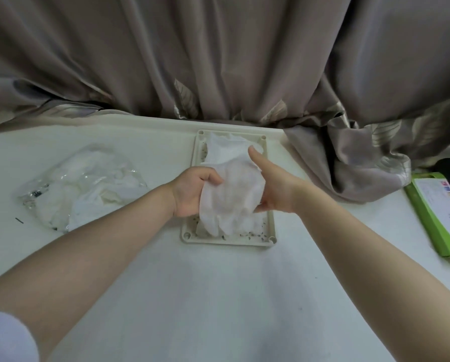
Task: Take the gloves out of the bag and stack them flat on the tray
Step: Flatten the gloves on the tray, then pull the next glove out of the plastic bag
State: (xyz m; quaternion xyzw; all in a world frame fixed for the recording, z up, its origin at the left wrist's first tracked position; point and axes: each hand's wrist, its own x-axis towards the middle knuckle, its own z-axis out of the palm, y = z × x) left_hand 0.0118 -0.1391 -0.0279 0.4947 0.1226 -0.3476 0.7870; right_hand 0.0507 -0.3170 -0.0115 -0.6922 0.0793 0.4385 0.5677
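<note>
Centre of frame: white glove [231, 194] held just above tray [271, 226], pinched at its left edge by left hand [192, 192], cupped from the right by right hand [273, 189], thumb raised. More white gloves [226, 150] already lying in tray beneath. Clear bag [80, 186] at left, more gloves inside. Judged thin, limp, near weightless, prone to crumpling; best gripped at opposite edges, pulled taut, then lowered flat.

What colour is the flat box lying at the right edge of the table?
Bright green, with a white printed face; the box shows in the head view.
</note>
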